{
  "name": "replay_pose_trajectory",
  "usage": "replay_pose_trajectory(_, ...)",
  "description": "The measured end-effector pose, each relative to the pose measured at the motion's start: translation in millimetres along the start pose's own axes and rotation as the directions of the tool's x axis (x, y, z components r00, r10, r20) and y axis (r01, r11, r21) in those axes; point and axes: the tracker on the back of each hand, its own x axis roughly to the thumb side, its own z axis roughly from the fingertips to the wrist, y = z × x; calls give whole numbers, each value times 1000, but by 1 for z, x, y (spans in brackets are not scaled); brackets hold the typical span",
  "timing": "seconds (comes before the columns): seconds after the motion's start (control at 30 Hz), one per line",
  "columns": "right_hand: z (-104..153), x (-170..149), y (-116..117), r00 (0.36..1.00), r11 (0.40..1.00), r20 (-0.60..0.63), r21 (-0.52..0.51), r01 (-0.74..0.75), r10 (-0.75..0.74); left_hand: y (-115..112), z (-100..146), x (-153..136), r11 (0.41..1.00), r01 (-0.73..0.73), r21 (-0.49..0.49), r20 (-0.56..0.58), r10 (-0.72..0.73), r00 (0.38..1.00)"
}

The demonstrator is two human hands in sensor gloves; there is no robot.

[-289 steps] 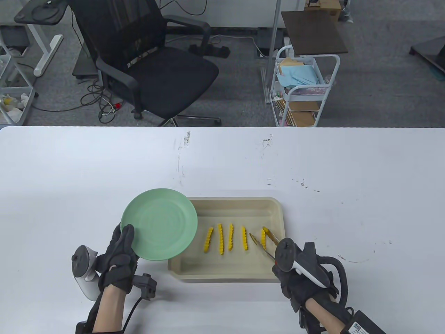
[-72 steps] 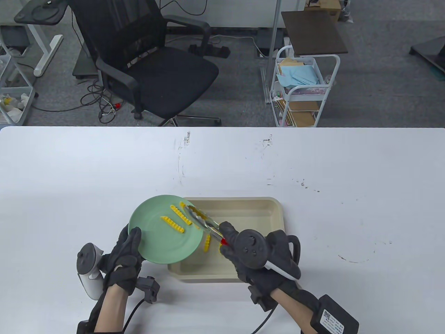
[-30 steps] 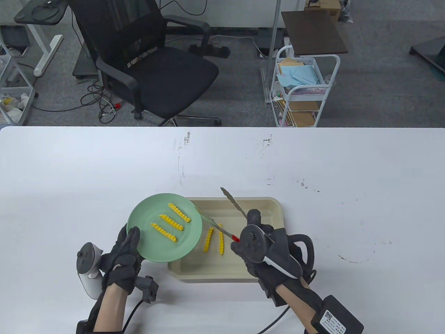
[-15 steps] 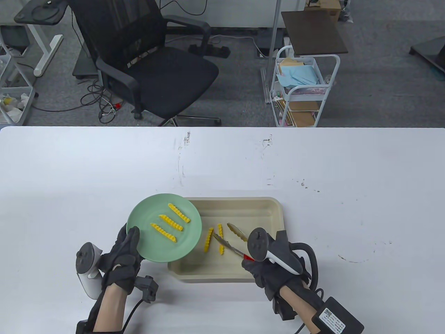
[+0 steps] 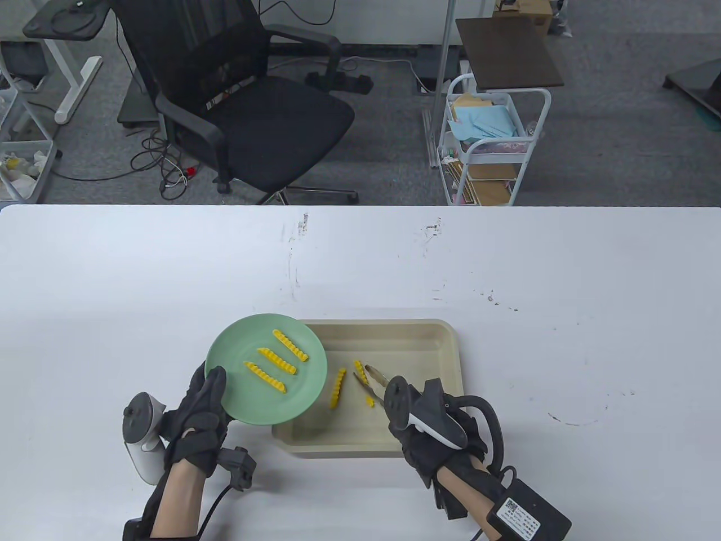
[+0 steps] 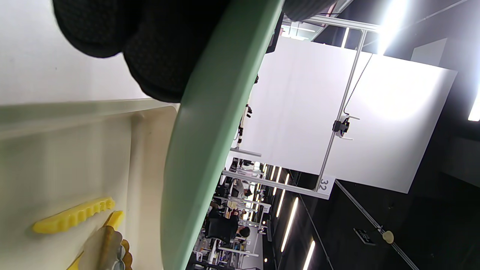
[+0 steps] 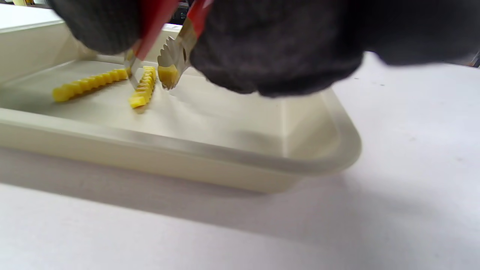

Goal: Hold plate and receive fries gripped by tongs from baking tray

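Step in hand: I judge I am on the fourth fry of five, with the tongs (image 5: 372, 384) down in the baking tray (image 5: 445, 344) and their tips straddling a fry (image 5: 363, 384).
Left hand: my left hand (image 5: 200, 420) grips the near-left rim of the green plate (image 5: 242, 400), thumb on top and fingers underneath, as the left wrist view shows from below.
Plate: it is held just above the table (image 5: 360, 259), tilted slightly, and overlaps the tray's left edge.
Fries on plate: three fries (image 5: 276, 360) lie in a slanted row on the plate's far half.
Right hand: my right hand (image 5: 434, 445) is closed around the red-handled tongs at the tray's near-right corner.
Tongs tips: in the right wrist view they stand slightly apart on either side of the fry; I cannot tell whether they are pinching it yet.
Fries in tray: the targeted fry sits near the tray's middle, and another fry (image 5: 337, 387) lies beside it toward the left edge, close to the plate's rim.
Next move: I think I need to squeeze the tongs firmly, lift clear of the tray floor, and swing left over the plate.
Care: I should keep the plate steady and level so the three fries stay put.
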Motion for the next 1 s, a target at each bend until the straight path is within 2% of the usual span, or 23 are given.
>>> replay_pose_trajectory(0.17,-2,-3,-1,1000,1000,2,-8,17,-17,0,0,0,1000,1,-2,-2,-1,1000)
replay_pose_trajectory(0.4,-12,-26,4,979,979,9,31,204,-204,0,0,0,1000,0,1,-2,0,1000)
replay_pose_trajectory(0.5,-15,-37,3,966,966,-11,14,260,-259,0,0,0,1000,-2,0,-1,2,1000)
replay_pose_trajectory(0.63,-10,-46,-13,945,943,-6,-58,328,-328,0,0,0,1000,-3,-2,-1,3,1000)
replay_pose_trajectory(0.77,2,-44,-41,932,918,54,-158,364,-360,-1,0,0,1000,-10,-5,-2,10,1000)
replay_pose_trajectory(0.8,9,-39,-55,921,905,98,-177,388,-376,-1,0,0,1000,-12,-4,-2,12,1000)
replay_pose_trajectory(1.0,27,-9,-82,874,878,252,-143,457,-414,-1,0,-1,1000,-17,-8,-6,17,1000)
